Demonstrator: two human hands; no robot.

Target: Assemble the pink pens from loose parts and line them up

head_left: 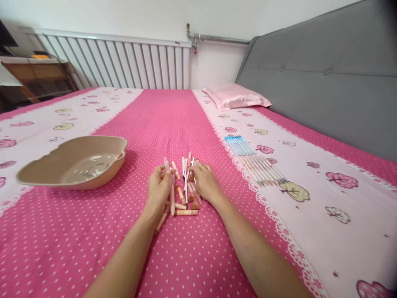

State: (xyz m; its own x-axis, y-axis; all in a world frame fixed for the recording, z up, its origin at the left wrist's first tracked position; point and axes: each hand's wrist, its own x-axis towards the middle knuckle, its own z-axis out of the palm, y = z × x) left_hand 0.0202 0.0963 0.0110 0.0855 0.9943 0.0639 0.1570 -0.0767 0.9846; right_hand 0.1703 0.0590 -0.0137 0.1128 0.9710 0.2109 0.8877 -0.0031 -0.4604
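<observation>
My left hand (159, 184) is closed, thumb and fingers pinching a pale translucent pen part (166, 163) that points up and away. To its right, my right hand (205, 180) rests at the edge of a small pile, its fingers curled down onto the parts; what they grip is hidden. Between the hands lie thin white refills (185, 178), a long pale pink pen barrel (173, 196), peach and brown pen pieces (186, 212), clear pinkish tubes (194, 192) and small brown figure-like pieces (195, 206). Another peach and brown piece (162, 220) lies beside my left wrist.
A beige basin (74, 145) with small white bits inside stands at left. To the right lie a row of blue-topped pens (240, 145) and a row of pale pens (263, 170). A pink pillow (235, 96) lies farther back, near the grey headboard (322, 78). Dotted pink bedding (167, 111) spreads underneath.
</observation>
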